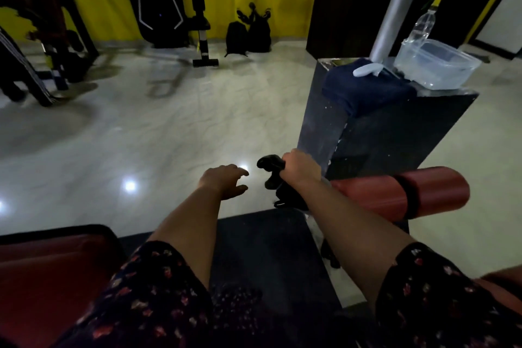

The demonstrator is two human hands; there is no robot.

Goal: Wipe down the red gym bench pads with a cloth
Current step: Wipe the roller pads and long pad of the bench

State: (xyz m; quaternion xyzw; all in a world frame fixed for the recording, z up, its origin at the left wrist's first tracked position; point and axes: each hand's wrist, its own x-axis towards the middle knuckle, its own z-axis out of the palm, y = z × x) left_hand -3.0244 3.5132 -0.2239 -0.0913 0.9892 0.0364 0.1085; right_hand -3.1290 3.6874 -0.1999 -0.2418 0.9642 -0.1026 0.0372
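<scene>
Near the middle of the head view, the right hand (300,168) grips a bunched black cloth (272,181), fingers curled round it, with the loose end hanging below the wrist. Just left of it, the left hand (223,183) hovers over the pale floor (169,121), fingers spread and relaxed, holding nothing. The red roller pad (395,195) lies to the right, partly behind the right forearm, with a black band (408,195) round it towards its right end. A flat red bench pad (42,277) sits at the near left, dim and partly covered by a floral sleeve (147,305). Farther right, a black pedestal (395,127) carries a folded blue towel (364,90), a clear plastic tub (435,65) and a bottle (422,25).

The cloth touches neither pad, so the wiping stroke seems about to begin. To do it well, spread the cloth flatter across the palm and lay it on the roller's left end. Then draw it along the length while turning the hand round the curve. The free left hand could steady the roller so it does not spin.
</scene>
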